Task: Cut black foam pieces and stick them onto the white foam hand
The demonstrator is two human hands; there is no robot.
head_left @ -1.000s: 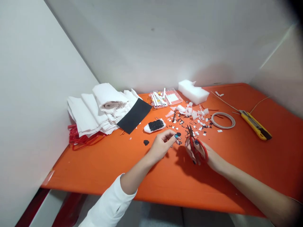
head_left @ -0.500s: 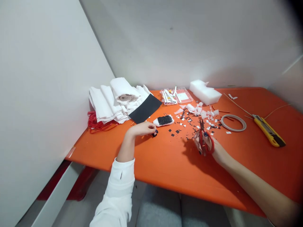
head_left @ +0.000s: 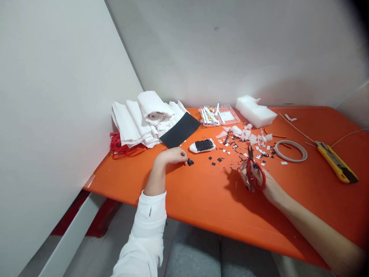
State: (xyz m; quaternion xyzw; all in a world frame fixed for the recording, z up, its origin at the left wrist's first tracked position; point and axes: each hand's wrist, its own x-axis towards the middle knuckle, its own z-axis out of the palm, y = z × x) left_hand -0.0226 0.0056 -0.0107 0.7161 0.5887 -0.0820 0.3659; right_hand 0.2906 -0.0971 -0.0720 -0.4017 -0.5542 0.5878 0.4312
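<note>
My left hand [head_left: 170,156] rests on the orange table [head_left: 201,196] with its fingertips pinched on a small black scrap [head_left: 190,162]. Just beyond it lies a white foam piece covered with black squares [head_left: 202,146]. My right hand [head_left: 257,179] grips red-handled scissors [head_left: 254,171], blades pointing away and nearly closed. Many small black and white cuttings [head_left: 230,152] are scattered between the two hands.
A stack of folded white cloth [head_left: 144,121] with a black sheet [head_left: 180,130] sits at the back left, over red cords [head_left: 121,148]. Further back are a clear box of markers [head_left: 216,115], a white foam block [head_left: 256,111], a tape ring [head_left: 290,151] and a yellow utility knife [head_left: 336,165].
My left hand moved left from beside the scissors to the small black scrap and pinched it. The view swung left. My right hand kept the scissors.
</note>
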